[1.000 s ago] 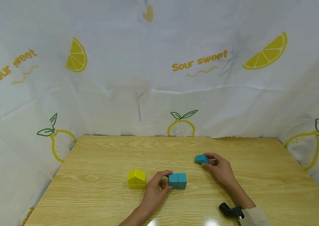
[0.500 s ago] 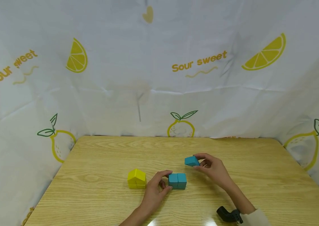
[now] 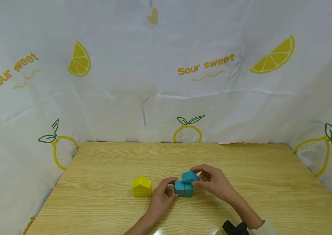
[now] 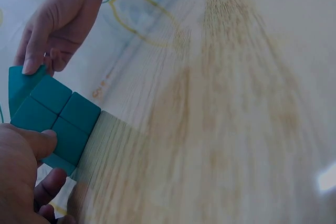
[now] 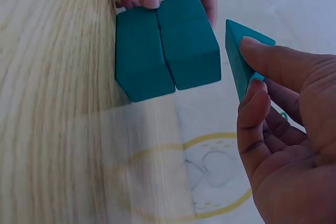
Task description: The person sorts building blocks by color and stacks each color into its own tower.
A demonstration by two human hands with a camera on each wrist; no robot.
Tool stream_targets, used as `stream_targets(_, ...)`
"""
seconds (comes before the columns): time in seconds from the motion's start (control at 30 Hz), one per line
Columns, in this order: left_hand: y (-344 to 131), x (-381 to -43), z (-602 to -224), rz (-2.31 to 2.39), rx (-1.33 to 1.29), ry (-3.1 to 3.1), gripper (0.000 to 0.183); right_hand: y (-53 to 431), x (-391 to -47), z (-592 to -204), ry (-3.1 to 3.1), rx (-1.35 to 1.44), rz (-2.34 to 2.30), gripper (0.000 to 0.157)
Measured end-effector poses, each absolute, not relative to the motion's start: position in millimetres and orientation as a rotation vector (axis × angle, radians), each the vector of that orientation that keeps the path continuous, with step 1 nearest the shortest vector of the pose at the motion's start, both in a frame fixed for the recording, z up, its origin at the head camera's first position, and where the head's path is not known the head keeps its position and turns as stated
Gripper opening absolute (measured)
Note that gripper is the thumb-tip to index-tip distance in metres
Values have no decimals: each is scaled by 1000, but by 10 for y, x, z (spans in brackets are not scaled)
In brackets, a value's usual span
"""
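Blue blocks form a small stack on the table; the left wrist view shows seams dividing its face. My left hand holds the stack at its left side, thumb near, fingers far. A blue triangular block is pinched between thumb and fingers of my right hand. It overlaps the top of the stack in the head view. In the right wrist view, a gap shows between the triangular block and the stack. To the left of my left hand stands a yellow block house with a peaked top.
The wooden table reaches back to a white curtain printed with lemons and lettering, which also runs along both sides. A black device sits at the right wrist, low over the table.
My right hand has carried the triangular block left and toward me, from the right of the stack to above it. The left hand, the stack and the yellow house stay put.
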State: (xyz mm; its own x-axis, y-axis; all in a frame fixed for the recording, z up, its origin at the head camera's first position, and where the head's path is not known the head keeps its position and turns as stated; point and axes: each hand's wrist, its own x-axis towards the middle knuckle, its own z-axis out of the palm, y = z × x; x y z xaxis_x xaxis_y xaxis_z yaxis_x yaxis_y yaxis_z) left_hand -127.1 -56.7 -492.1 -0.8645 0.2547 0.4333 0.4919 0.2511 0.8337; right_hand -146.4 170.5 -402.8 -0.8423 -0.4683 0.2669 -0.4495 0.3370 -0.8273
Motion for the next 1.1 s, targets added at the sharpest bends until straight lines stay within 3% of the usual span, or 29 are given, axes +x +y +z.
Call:
stream_targets(0.33,-569,-1277,-4919,-1669,-709,-2311,55,1698,-1559,-4268,2528,-951,-1536,41)
stream_targets(1.1,-578,-1275,-4917,-1664,-698,-2337,54,1632,-1552,-4369,2576,-1091,-1512,42)
